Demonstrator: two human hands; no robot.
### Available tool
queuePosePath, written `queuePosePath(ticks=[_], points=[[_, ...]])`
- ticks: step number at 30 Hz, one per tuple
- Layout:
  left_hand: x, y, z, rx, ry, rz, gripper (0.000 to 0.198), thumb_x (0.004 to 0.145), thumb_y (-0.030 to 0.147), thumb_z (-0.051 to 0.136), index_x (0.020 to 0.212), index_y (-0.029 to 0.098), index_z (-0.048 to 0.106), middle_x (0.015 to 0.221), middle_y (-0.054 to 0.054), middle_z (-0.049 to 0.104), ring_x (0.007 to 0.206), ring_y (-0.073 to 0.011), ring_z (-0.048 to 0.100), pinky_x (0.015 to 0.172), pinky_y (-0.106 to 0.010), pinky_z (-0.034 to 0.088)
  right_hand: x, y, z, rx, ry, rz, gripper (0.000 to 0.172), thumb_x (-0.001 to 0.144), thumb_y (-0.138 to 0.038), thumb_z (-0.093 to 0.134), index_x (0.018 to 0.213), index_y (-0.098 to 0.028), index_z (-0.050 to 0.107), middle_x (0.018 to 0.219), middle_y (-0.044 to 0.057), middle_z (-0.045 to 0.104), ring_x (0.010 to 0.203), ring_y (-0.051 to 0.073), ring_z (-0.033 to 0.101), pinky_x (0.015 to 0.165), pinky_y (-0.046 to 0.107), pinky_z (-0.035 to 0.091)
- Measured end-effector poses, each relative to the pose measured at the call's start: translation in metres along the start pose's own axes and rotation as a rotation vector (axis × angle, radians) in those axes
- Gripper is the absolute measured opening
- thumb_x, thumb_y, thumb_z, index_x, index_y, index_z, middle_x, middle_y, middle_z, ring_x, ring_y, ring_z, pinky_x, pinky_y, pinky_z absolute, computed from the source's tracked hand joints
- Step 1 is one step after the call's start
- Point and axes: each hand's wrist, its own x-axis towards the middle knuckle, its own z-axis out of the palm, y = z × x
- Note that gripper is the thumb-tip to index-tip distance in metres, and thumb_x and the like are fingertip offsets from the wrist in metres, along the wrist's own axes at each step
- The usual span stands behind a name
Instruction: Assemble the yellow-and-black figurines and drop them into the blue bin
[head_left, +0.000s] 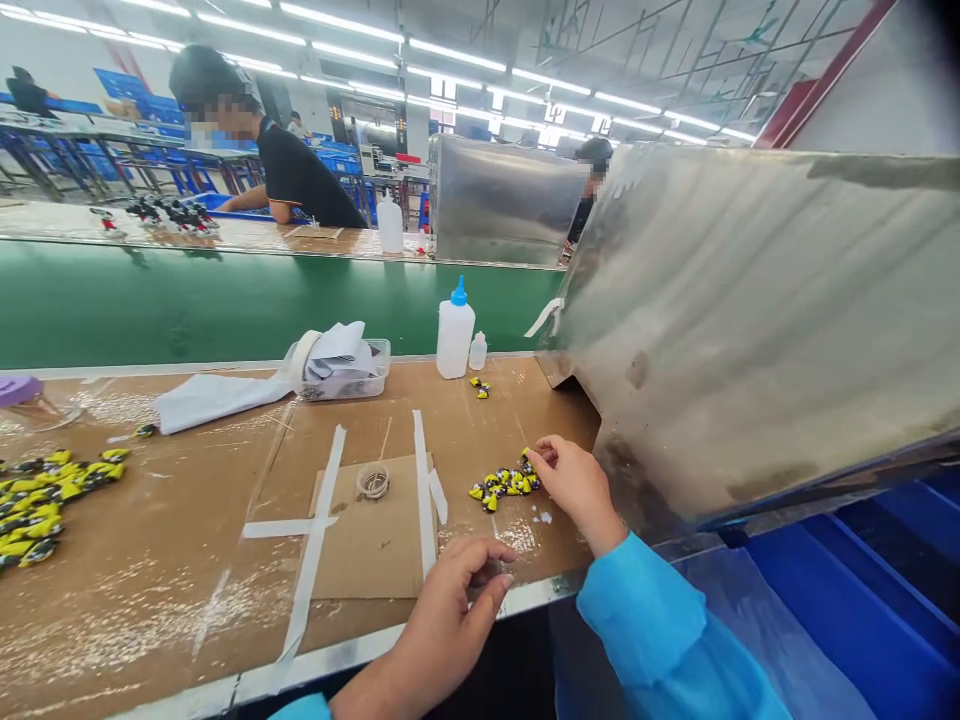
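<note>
The right hand [575, 490] has its fingers drawn together at the edge of small yellow-and-black pieces [504, 486] (working from the edge avoids disturbing the pile); the curled left hand [442, 625] sits just below, its pinch unclear.

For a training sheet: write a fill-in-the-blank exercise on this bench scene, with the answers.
The right hand reaches to a small heap of ____ pieces on the bench.
The squeeze bottle beside the clear tray has a ____ cap.
White tape strips hold down a sheet of ____.
The co-worker across the green belt wears a ____ shirt.

Answers: yellow and black; blue; cardboard; black.
</note>
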Motion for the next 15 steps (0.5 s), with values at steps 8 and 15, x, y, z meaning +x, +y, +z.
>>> queuePosePath(ticks=[8, 15], points=[[0.005, -0.003, -0.015, -0.219, 0.072, -0.133, 0.019, 0.082, 0.024, 0.053, 0.097, 0.017, 0.062, 0.096, -0.008, 0.065, 0.090, -0.0189, 0.058, 0.084, -0.034, 0.046, 0.002, -0.016, 0.009, 0.042, 0.066, -0.078, 0.012, 0.074, -0.025, 0.059, 0.083, -0.020, 0.065, 0.084, 0.005, 0.063, 0.076, 0.019, 0.060, 0.070, 0.030, 0.046], [0.020, -0.002, -0.019, -0.825, 0.186, -0.373, 0.029, 0.074, 0.031, 0.068, 0.096, 0.013, 0.062, 0.090, -0.007, 0.066, 0.080, -0.0133, 0.060, 0.077, -0.027, 0.048, -0.060, -0.042, 0.000, 0.528, -0.084, -0.329, 0.017, 0.080, -0.024, 0.058, 0.094, -0.021, 0.066, 0.094, 0.005, 0.063, 0.073, 0.013, 0.060, 0.066, 0.025, 0.052]])
